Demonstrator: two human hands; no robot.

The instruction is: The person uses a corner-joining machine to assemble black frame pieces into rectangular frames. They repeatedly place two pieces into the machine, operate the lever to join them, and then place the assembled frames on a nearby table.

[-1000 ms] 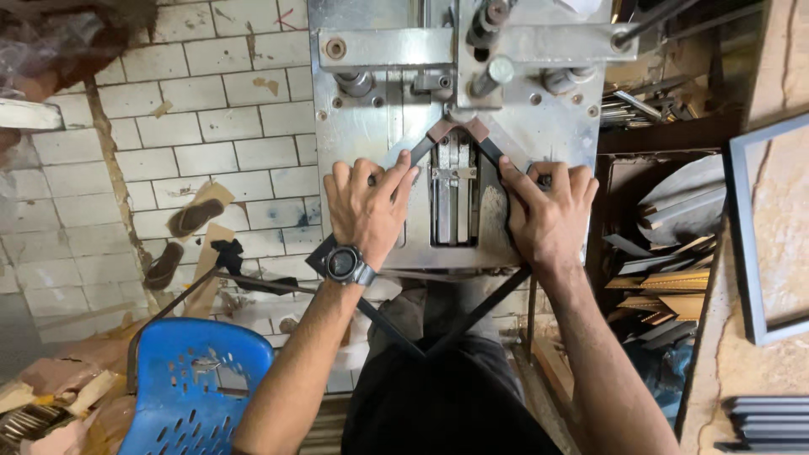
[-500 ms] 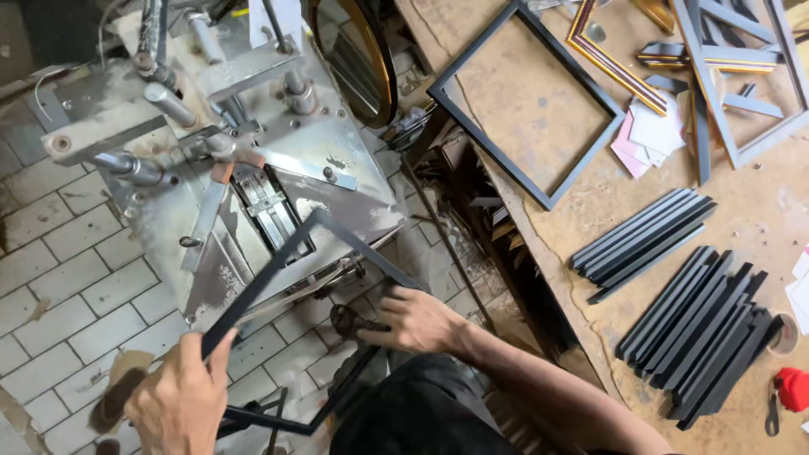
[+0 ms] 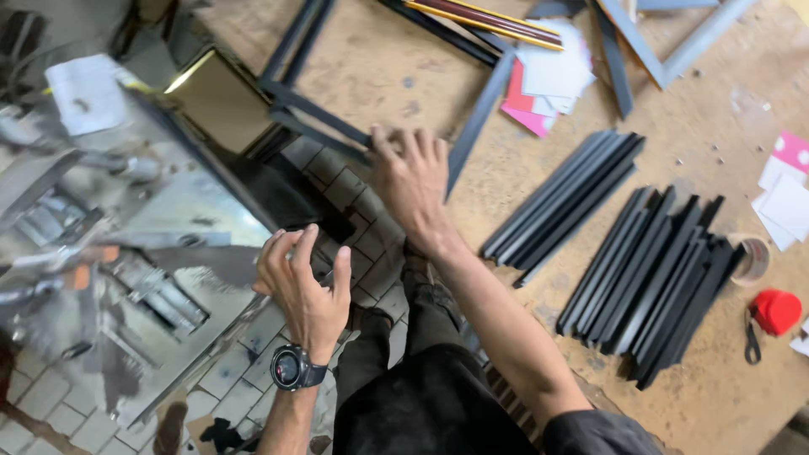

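Observation:
My right hand (image 3: 413, 181) reaches forward, its fingers curled over the near bar of a dark rectangular frame (image 3: 324, 126) at the edge of the wooden workbench (image 3: 725, 404). A second dark frame (image 3: 480, 109) lies on the bench right behind it. My left hand (image 3: 303, 282), with a black wristwatch (image 3: 288, 367), hovers with curled, spread fingers at the edge of the grey metal machine (image 3: 143, 253). A blurred dark bar (image 3: 211, 160) runs past it. Whether the left hand grips that bar is unclear.
Two stacks of dark moulding strips (image 3: 565, 198) (image 3: 657, 278) lie on the bench to the right. Beside them are a tape roll (image 3: 752, 257), a red object (image 3: 775, 310) and pink and white cards (image 3: 548, 80). Tiled floor (image 3: 371, 244) shows between machine and bench.
The view has swung right, from the machine to the bench. The dark frame left the machine table; my right hand now rests on it at the bench edge. My left hand rose beside the machine.

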